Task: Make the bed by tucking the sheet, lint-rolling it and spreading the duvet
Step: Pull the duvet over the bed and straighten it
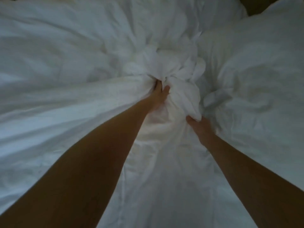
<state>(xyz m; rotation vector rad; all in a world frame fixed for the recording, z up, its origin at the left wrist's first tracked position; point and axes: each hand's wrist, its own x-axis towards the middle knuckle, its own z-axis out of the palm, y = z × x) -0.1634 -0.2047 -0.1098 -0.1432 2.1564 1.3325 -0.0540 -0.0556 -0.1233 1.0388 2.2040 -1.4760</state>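
Rumpled white bedding (57, 46) fills the dim view, and both hands clutch a gathered bunch of the duvet (181, 96) between them, the left hand (160, 96) farther out with fingers (157, 85) buried in folds, the right hand (199, 127) nearer, likely to drag it open for spreading.

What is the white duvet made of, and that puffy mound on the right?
Duvet: matte white cloth, likely cotton; it crumples into fine creases where the left hand and right hand grip it. Mound: similar matte cloth over soft filling, judging by its rounded bulge; perhaps a pillow.
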